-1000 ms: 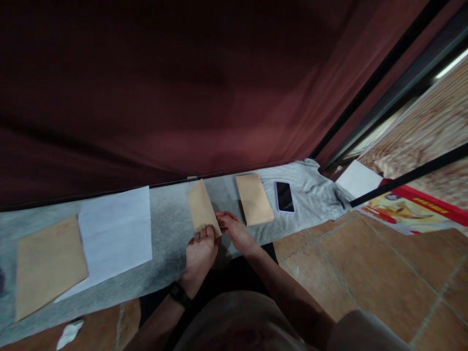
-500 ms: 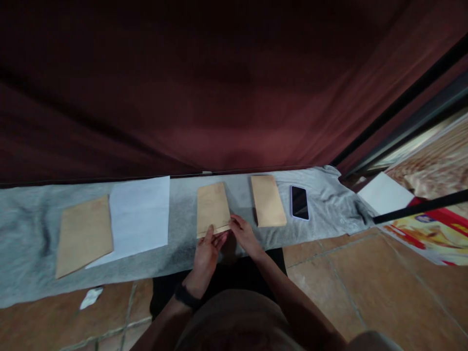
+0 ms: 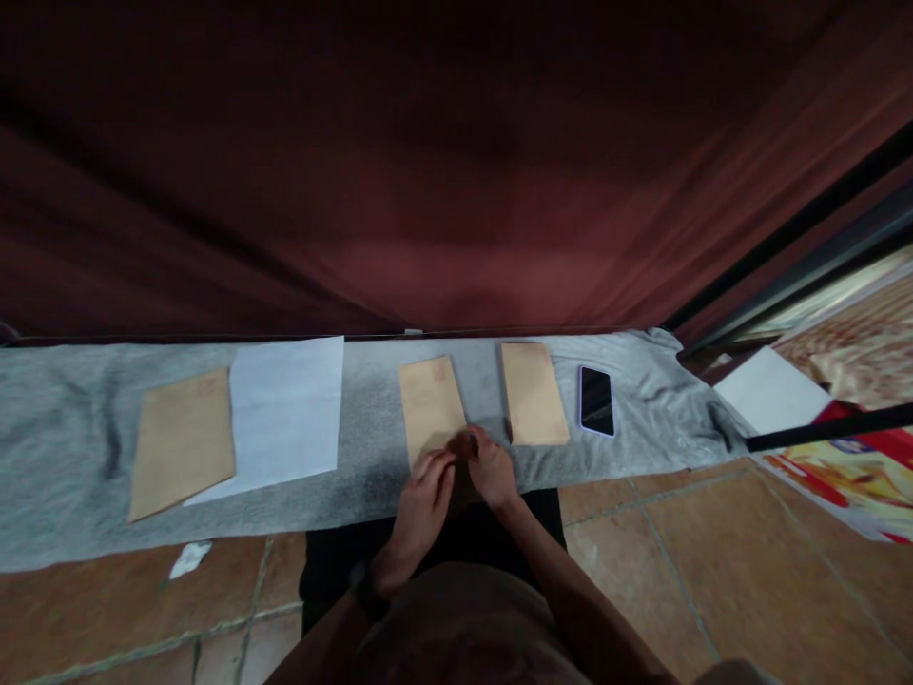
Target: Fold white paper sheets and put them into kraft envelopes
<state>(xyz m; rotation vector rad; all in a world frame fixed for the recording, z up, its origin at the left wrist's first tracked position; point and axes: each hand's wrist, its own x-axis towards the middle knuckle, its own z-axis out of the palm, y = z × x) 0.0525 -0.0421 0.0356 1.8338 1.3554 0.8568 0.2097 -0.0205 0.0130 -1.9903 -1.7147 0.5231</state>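
A small brown envelope (image 3: 430, 405) lies on the grey cloth (image 3: 357, 476) in front of me. My left hand (image 3: 420, 504) rests at its near edge, fingers curled onto the paper. My right hand (image 3: 491, 468) pinches the envelope's near right corner. Just to the right lies a second small brown envelope (image 3: 534, 406), untouched. A black phone (image 3: 595, 401) lies face up beside it.
A white sheet (image 3: 285, 416) and a larger brown envelope (image 3: 183, 441) lie on the cloth at the left. A dark red curtain (image 3: 428, 171) hangs behind. Another white sheet (image 3: 771, 401) and a colourful printed board (image 3: 848, 476) lie at the right. A paper scrap (image 3: 189, 558) sits on the floor tiles.
The view has swung, so everything sits straighter and further right. The middle envelope has turned from tilted to square, and both hands have drawn together at its near edge.
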